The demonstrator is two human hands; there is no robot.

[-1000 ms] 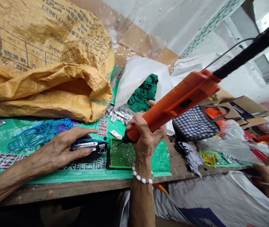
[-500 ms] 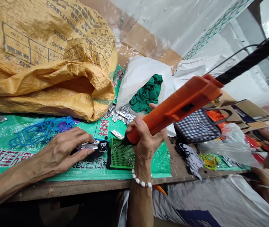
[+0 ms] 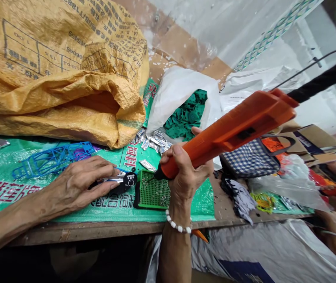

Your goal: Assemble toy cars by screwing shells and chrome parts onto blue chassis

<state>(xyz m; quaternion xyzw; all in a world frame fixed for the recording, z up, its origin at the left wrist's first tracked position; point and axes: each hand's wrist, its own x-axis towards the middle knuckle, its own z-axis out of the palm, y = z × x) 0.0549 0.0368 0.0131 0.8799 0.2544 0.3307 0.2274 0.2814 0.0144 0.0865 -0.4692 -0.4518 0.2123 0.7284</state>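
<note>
My right hand (image 3: 185,173) is wrapped round an orange electric screwdriver (image 3: 233,129), its tip held low over a green screw tray (image 3: 153,194) on the table. My left hand (image 3: 76,184) presses down and pinches a small black and blue part with a metal blade (image 3: 123,181) just left of the tray. A black cable runs from the screwdriver's rear up to the right.
A big yellow woven sack (image 3: 58,70) lies at the back left. Blue plastic frames (image 3: 52,159), silver metal pieces (image 3: 154,141), a white bag of green parts (image 3: 185,112) and a checked pouch (image 3: 250,159) surround the work. Another person's hands (image 3: 330,212) work at right.
My left hand's fingers have curled in and now pinch the part. The screwdriver has shifted slightly right, its tip staying over the tray.
</note>
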